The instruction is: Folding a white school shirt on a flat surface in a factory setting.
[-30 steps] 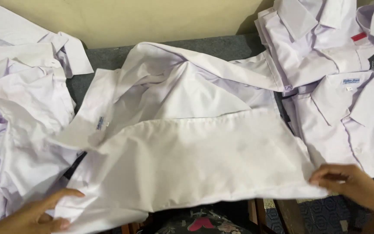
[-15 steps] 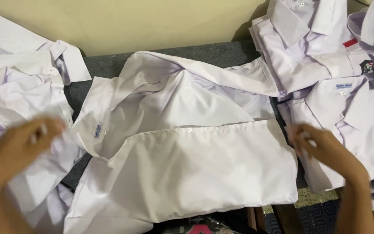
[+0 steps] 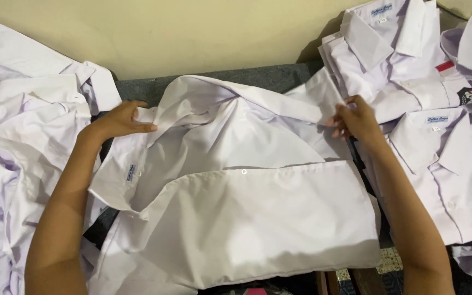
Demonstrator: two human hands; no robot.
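White shirt (image 3: 236, 218) lies half folded, left hand (image 3: 120, 121) and right hand (image 3: 356, 117) pinching its far corners.

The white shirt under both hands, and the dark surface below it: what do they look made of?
White shirt: thin woven cloth, probably cotton or a blend, matte, holding soft creases and a sharp fold. Dark surface: looks like grey felt or carpet, dull and slightly fuzzy, though little shows. Left hand and right hand grip the shirt's edges.
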